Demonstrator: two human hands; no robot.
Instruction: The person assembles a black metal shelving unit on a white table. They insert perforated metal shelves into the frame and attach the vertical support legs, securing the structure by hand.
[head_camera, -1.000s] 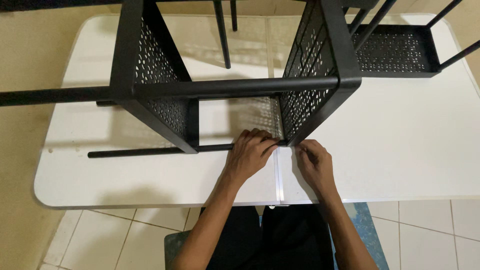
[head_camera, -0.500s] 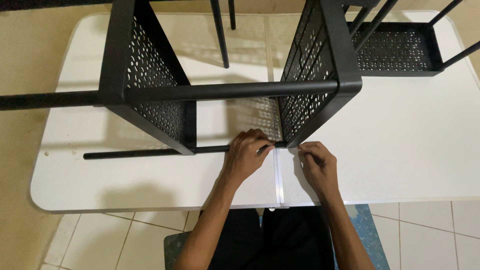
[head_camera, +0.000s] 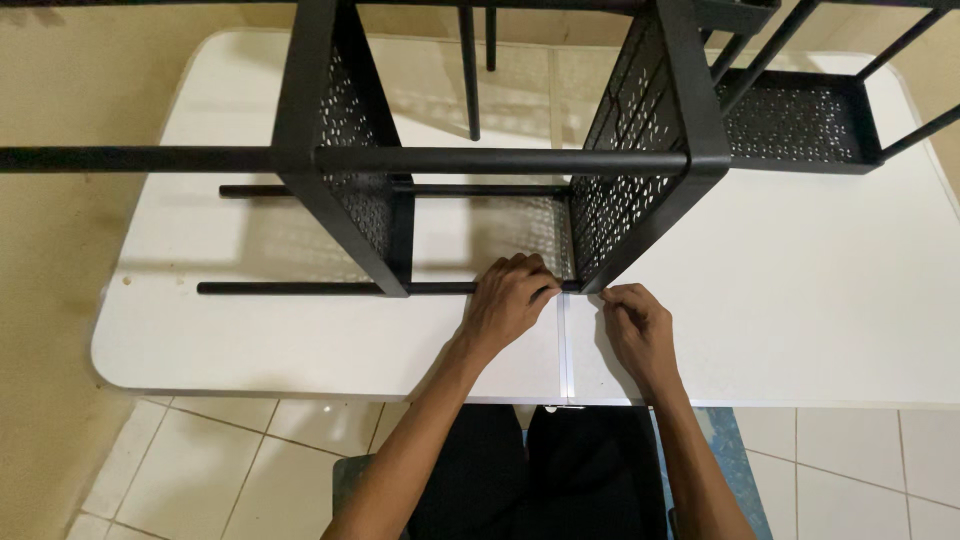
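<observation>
the black metal rack (head_camera: 500, 160) is lying on its side on the white counter (head_camera: 800, 300). the left hand (head_camera: 508, 305) is curling closed around the rack's lower black rod (head_camera: 300, 288), while the right hand (head_camera: 635, 325) is pinching closed at the perforated shelf's corner (head_camera: 590, 288) just beside it

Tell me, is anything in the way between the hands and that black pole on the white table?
Nothing visible is. The left hand is already curled over the thin black pole beside the perforated black shelf panel's corner. The right hand rests on the white table just beside that corner, fingertips almost touching it.
</observation>
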